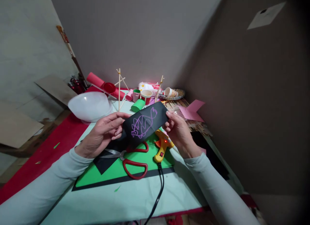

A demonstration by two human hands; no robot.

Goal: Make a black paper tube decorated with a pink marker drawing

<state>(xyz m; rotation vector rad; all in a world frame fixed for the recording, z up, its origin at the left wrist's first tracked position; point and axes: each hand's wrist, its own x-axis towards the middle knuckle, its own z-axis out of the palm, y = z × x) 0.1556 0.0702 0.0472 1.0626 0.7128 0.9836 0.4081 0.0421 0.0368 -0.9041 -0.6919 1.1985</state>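
Between my two hands I hold up a strip of black paper (160, 117) with a fish drawn on it in purple line. My left hand (103, 133) pinches its left end, and my right hand (178, 129) grips the right end between thumb and fingers. Below the strip lie scissors (135, 169) with red handles, their blades partly over a black paper scrap (104, 167). A yellow glue gun (161, 152) with a lit red light rests beside them, near my right hand. Both lie on a green sheet (92, 176).
A translucent white bowl (89, 104) stands at the left. Farther back are paper cups (146, 96), a green paper roll (138, 105), red tubes (95, 79), tied sticks (119, 89) and a basket (180, 94). Pink paper (192, 111) lies right. A black cord (158, 196) runs off the front edge.
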